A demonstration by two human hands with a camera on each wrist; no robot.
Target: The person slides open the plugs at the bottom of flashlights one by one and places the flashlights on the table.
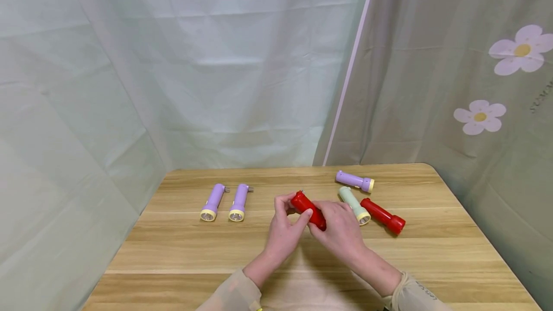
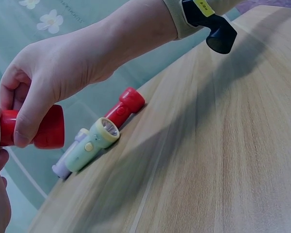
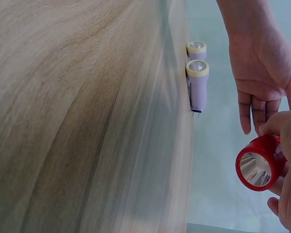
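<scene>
The red flashlight (image 1: 308, 210) is at the centre of the head frame, raised above the tabletop (image 1: 181, 253). Its body is glossy and tilted, running from upper left to lower right. In the right wrist view, its flared head shows a round, silvery reflector.

The left hand (image 1: 282, 232) pinches the tail-end portion between thumb and fingers. The right hand (image 1: 343, 229) grips the head-end portion, fingers curled and thumb along the body. Both forearms enter from the bottom edge and converge.

Two purple flashlights (image 1: 239, 203) lie left of centre, well apart from the hands. A pale green flashlight (image 1: 349, 199) lies just beside the right hand; a second red flashlight (image 1: 382, 215) lies next to it. The tabletop's far edge runs horizontally above the flashlights.
</scene>
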